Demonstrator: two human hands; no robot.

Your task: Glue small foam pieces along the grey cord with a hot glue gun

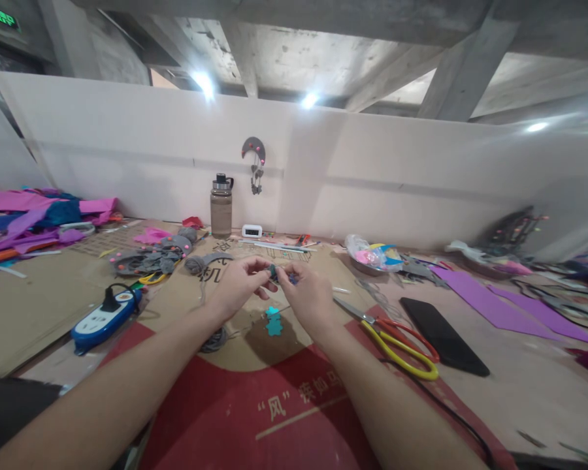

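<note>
Teal is showing at six o'clock, just below the fingers: a cutout (274,322) is lying on the cardboard (171,310), and above it both hands are meeting at centre. Left hand (242,281) is pinching narrow, right hand (308,288) is pinching too, and between the fingertips they're holding a small green piece (273,269) (something blue (293,279) is peeping out by the right thumb, but fingers are hiding most of it).

What could be going wrong? That piece is looking tiny, so a loose pinch could be sending it down onto the cutout. Grey yarn (214,341) is sitting at eight o'clock, near the left forearm (142,372); a low sweep could be snagging it. Scissors (370,320) are lying at four o'clock, tip pointing towards the right wrist, so a careless swing could be catching them.

As for pose, forearms are angling in from seven and five o'clock, wrists are turning inward, and the right hand is showing its back.
</note>
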